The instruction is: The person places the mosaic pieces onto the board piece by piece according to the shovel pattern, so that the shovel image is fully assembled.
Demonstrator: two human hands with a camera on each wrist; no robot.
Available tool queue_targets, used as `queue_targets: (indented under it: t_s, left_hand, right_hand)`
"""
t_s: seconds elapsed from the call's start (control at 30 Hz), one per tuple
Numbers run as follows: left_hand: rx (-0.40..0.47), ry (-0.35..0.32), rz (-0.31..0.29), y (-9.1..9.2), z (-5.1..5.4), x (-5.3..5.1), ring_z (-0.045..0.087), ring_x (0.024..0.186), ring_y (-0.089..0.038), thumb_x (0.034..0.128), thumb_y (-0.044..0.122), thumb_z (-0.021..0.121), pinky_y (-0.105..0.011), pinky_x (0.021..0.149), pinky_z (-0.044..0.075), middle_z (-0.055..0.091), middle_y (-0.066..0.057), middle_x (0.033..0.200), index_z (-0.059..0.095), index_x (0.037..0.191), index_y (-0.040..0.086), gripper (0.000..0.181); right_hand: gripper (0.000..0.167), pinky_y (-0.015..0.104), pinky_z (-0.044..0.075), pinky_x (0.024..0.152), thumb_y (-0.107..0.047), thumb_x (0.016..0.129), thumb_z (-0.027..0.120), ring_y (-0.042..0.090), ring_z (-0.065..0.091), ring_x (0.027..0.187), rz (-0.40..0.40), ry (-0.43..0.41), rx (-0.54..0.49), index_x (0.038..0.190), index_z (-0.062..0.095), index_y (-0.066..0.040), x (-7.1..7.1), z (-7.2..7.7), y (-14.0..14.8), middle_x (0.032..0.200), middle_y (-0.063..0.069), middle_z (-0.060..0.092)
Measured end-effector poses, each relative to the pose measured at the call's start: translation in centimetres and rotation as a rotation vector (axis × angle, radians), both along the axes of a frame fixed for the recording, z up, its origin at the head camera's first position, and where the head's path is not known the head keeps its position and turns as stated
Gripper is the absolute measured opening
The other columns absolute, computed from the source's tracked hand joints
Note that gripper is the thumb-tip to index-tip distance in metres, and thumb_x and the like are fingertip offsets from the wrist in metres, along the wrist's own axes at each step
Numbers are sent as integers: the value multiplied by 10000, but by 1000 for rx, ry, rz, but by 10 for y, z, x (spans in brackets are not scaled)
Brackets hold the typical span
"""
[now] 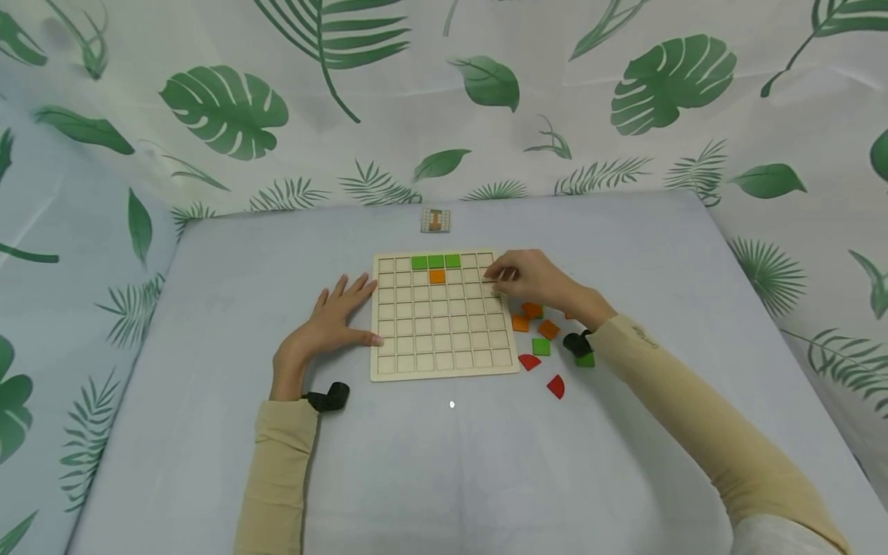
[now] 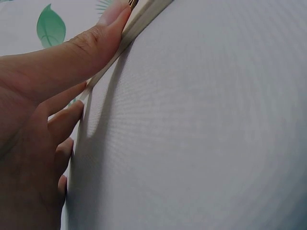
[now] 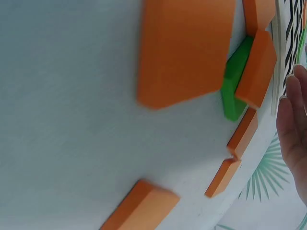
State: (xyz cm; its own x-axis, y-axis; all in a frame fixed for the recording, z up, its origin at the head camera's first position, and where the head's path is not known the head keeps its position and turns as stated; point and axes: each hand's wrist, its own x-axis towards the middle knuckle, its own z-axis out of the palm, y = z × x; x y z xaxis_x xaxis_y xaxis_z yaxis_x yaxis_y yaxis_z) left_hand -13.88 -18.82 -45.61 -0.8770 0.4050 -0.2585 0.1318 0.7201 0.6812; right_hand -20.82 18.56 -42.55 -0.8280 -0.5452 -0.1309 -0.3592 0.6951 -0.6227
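A pale wooden grid board (image 1: pixel 444 331) lies on the table. Along its top row sit three green square tiles (image 1: pixel 435 262), with one orange square tile (image 1: pixel 437 276) beneath the middle one. My left hand (image 1: pixel 336 320) spreads its fingers along the board's left edge, the thumb (image 2: pixel 91 48) resting on the rim. At the upper right edge of the board is my right hand (image 1: pixel 530 277), its fingers loosely bent and its fingertips (image 3: pixel 288 103) by the grid. No tile shows between the right fingers; the thumb is out of the right wrist view.
Right of the board lie loose orange tiles (image 1: pixel 549 329), green tiles (image 1: pixel 541 347) and two red quarter-round pieces (image 1: pixel 556 387), some under the right wrist. A small card with an orange figure on a grid (image 1: pixel 435 220) lies behind the board. Leaf-patterned cloth (image 1: pixel 486 139) hangs behind the table.
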Motion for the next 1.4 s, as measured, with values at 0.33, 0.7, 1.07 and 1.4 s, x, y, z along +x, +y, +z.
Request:
queue_targets:
  t_s: [0.33,0.7,1.07,1.4]
  left_hand:
    - [-3,3,0,0,-1,0,-80,1595,-403,858,353,827,-597,1262,-114,95,-159,1731,214,1646,76,1036]
    - [-1,0,-1,0,0,0,-80,1596,-400,861,352,829,-593,1264,-114,97,-158,1731,215,1647,80,1034]
    - [-15,8,-4,-1,0,-1,-82,1594,-407,867,357,822,-599,1262,-114,89,-159,1731,206,1649,78,1034]
    - [-14,6,1,0,-2,-2,-82,1594,-406,860,354,826,-598,1261,-118,92,-159,1731,210,1648,78,1037]
  right_hand:
    - [237,365,555,813,-40,933,699,230,639,896,4,12,13,1162,750,-6,11,-3,16,1055,110,741]
    - [271,430,560,896,-15,916,685,260,627,964,-18,-9,20,1180,743,-15,25,-1,31,1126,118,740]
    - [282,413,546,881,-80,917,761,240,653,975,-28,-3,12,1193,735,-30,30,1,45,1117,102,750]
    - [298,398,569,894,-85,905,769,217,677,972,-47,-109,2,1202,746,-85,35,-3,56,1172,53,745]
